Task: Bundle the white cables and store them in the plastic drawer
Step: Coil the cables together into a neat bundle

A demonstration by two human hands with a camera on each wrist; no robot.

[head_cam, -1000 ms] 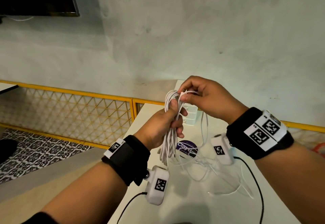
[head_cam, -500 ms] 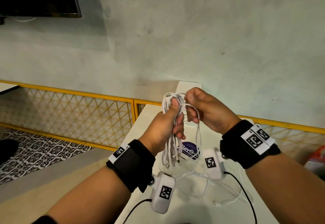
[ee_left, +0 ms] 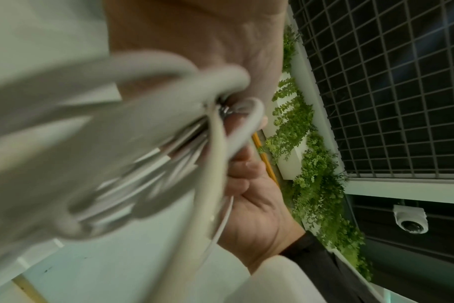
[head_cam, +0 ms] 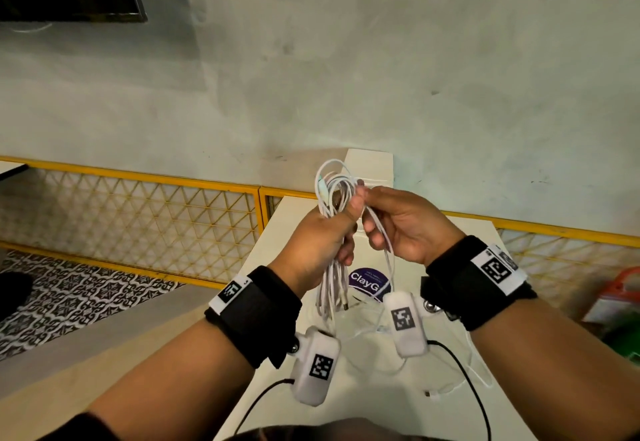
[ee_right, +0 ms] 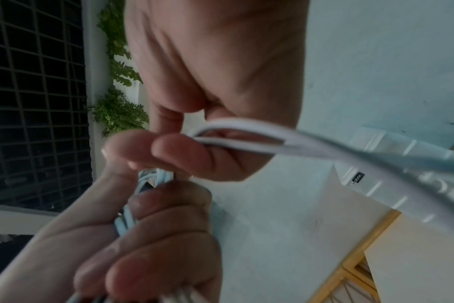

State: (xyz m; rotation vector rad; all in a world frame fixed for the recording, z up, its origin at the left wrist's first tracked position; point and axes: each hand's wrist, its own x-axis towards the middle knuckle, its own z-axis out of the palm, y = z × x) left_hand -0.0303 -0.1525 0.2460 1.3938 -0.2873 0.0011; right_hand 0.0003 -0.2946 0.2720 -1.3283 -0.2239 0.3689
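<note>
A: Since half a second back the right hand (head_cam: 408,229) has opened out a little and dropped to 3 o'clock of the bundle; before, it sat fisted right at the loops.

B: And the left hand (head_cam: 322,243)?

A: Same spot, same fist. It grips the cables (head_cam: 334,198) mid-length, thumb up along them, loops sprouting at 12 o'clock, tails hanging to 6 o'clock over the table (head_cam: 381,388).

B: What's the right holding?

A: One strand, pinched between thumb and fingertips, the other fingers loosely curled (the right wrist view shows that strand running across its fingers (ee_right: 184,155)). The two hands touch at the thumbs.

B: The drawer?

A: A white unit (head_cam: 372,167) at 12 o'clock behind the loops, mostly hidden. Loose cable lies on the table at 5 o'clock.
</note>
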